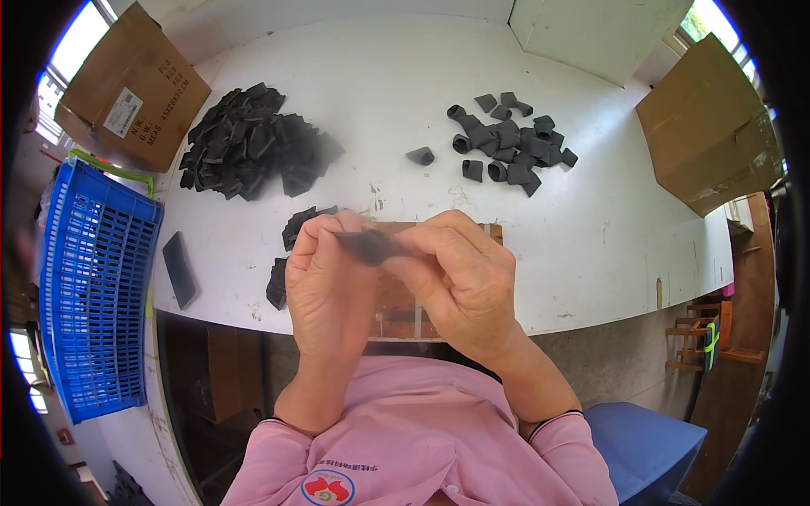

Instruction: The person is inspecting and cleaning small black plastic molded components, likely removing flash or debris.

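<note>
Both my hands are raised over the near edge of the white table, pinching one small black fabric piece (pixel 369 246) between them. My left hand (pixel 325 274) grips its left end between thumb and fingers, while my right hand (pixel 460 274) holds the right end. The piece is slightly blurred, so its exact shape is hard to make out. Below it lies a brown wooden board (pixel 396 314), partly covered by my hands. Two more black pieces (pixel 277 284) rest by my left hand. A single tube-like black piece (pixel 420 156) lies alone farther up the table.
A large heap of flat black pieces (pixel 245 143) sits at the far left, and a smaller pile of rolled ones (pixel 510 143) at the far right. Cardboard boxes (pixel 156 93) (pixel 704 126) flank the table. A blue crate (pixel 101 287) and a dark flat block (pixel 179 270) are at left.
</note>
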A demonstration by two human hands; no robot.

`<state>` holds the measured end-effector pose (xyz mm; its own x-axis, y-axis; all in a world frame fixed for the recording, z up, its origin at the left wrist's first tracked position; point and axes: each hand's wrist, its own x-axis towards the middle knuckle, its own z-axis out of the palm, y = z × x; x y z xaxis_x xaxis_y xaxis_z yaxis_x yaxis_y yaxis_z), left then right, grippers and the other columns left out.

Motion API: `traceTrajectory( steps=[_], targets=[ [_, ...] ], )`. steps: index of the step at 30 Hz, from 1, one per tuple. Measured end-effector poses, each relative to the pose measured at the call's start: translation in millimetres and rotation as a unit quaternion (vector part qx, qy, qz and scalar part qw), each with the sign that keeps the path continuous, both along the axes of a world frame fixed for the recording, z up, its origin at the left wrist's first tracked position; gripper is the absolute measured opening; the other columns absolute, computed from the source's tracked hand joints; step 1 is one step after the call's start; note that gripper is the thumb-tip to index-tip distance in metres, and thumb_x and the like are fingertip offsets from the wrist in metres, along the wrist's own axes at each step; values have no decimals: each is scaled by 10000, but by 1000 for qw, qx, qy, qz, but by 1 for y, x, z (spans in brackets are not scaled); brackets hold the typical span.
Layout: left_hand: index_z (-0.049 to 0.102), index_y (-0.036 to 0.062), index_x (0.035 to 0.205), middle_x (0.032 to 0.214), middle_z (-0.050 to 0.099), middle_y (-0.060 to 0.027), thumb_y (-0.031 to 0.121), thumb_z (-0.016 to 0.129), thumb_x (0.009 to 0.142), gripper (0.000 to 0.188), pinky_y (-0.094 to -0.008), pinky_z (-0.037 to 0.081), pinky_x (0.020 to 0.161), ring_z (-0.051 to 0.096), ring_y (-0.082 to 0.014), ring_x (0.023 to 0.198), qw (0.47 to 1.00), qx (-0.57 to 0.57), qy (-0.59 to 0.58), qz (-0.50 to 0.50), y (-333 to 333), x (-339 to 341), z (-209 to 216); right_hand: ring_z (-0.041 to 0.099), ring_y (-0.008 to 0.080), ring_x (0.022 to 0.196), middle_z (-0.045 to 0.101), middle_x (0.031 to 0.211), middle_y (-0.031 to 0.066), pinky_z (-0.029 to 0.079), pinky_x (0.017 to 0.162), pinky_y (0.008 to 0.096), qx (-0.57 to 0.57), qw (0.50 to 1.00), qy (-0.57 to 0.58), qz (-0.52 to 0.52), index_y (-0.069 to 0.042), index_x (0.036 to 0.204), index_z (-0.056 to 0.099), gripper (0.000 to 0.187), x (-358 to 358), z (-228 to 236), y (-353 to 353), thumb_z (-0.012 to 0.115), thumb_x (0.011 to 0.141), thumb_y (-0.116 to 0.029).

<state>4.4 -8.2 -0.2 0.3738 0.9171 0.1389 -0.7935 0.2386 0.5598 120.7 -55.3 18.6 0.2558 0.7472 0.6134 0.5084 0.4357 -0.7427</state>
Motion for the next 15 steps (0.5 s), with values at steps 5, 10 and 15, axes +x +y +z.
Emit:
traceTrajectory(
  steps=[5,10,15],
  targets=[
    [461,47,858,883,470,-56,126,513,859,94,-333,382,829,424,-204,911,999,-14,-31,-33,2,-3,-12,513,219,607,511,697,79,415,492,299,3,998,-68,-1,-13,762,559,149,3,-6,1,657,651,2],
    [465,29,891,881,492,-73,126,524,852,120,-297,381,786,451,-187,845,995,61,67,-38,6,-5,-8,504,231,613,509,694,77,407,488,301,29,996,-82,-30,-16,747,546,132,3,-16,0,645,664,10],
    [595,10,894,832,565,-64,5,553,770,131,-228,425,631,520,-112,721,865,357,351,38,21,-8,9,509,224,591,519,695,80,407,477,290,9,997,-60,-40,-11,765,554,118,0,-12,-3,638,684,6]
  ],
)
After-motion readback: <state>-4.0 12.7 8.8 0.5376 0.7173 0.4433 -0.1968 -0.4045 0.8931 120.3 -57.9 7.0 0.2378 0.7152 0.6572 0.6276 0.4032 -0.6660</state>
